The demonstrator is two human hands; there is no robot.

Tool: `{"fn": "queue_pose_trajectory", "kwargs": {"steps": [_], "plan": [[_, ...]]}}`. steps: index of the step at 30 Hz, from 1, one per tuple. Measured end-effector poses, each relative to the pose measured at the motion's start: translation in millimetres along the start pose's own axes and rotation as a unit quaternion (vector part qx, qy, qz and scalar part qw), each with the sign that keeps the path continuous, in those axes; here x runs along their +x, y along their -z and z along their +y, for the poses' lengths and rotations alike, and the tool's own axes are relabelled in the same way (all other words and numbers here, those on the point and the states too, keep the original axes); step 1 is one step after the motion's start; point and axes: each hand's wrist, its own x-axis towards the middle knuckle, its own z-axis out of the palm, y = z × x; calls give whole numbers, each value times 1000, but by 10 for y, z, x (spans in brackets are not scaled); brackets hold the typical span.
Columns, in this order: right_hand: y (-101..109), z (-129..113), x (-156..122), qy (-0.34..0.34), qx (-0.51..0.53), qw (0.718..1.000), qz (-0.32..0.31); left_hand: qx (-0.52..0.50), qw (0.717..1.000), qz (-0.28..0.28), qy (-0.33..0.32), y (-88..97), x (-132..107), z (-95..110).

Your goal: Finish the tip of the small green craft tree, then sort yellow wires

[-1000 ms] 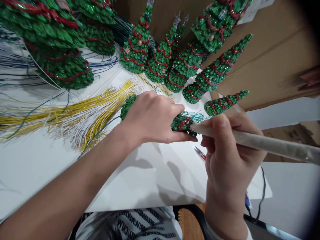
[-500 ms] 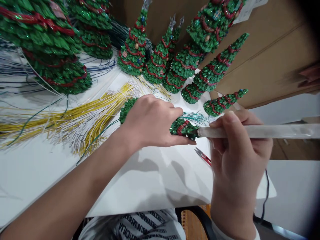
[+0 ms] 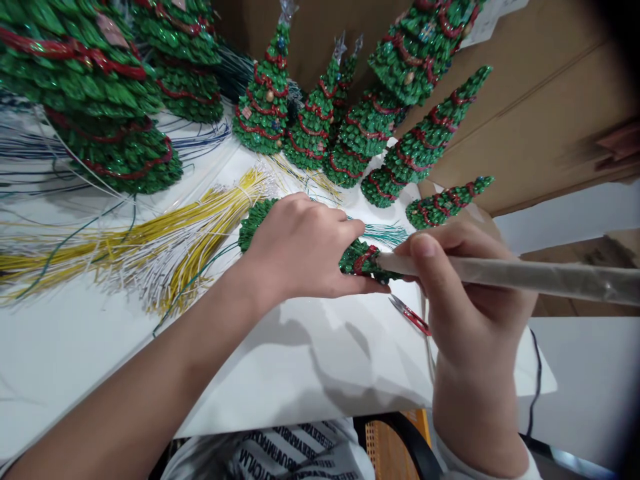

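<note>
A small green Christmas tree (image 3: 361, 257) with red garland lies on its side on the white table (image 3: 280, 360). My left hand (image 3: 305, 250) is wrapped over it and holds it down; only its base and tip show past my fingers. My right hand (image 3: 465, 293) grips a long pale stick-shaped tool (image 3: 525, 275), whose end touches the tree's tip beside my left thumb.
Several finished green trees (image 3: 395, 127) stand along the back, larger ones (image 3: 100, 87) at the left. Bundles of yellow and white wires (image 3: 165, 233) lie left of my hand. Small red-handled scissors (image 3: 410, 313) lie under my right hand. Cardboard boxes (image 3: 550, 107) rise at the right.
The tool's free end swung up to level, then dipped slightly, while my right hand slid closer to the tree's tip. My left hand stayed put on the tree.
</note>
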Motion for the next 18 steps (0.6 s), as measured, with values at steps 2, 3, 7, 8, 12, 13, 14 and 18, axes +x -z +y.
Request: {"fn": "queue_pose_trajectory", "kwargs": {"steps": [2, 3, 7, 8, 12, 13, 14, 18], "plan": [[88, -15, -1, 14, -33, 998, -49, -2, 1000, -1, 0, 1, 1, -4], [136, -21, -1, 21, -50, 995, -78, -3, 1000, -2, -1, 1, 2, -8], [294, -40, -7, 41, -82, 987, -133, -2, 1000, 4, -5, -9, -2, -17], [314, -40, -10, 46, -82, 987, -129, 0, 1000, 7, -5, -12, -5, -16], [327, -18, -25, 81, -94, 984, -131, -2, 1000, 10, -8, -15, -17, 1], [323, -10, -27, 87, -102, 981, -137, -2, 1000, 6, -9, -15, -19, 6], [321, -1, -29, 92, -109, 979, -143, -1, 1000, 1, -12, -14, -19, 12], [337, 32, -25, 111, -128, 973, -159, 8, 1000, -14, -23, -19, -17, 35]]}}
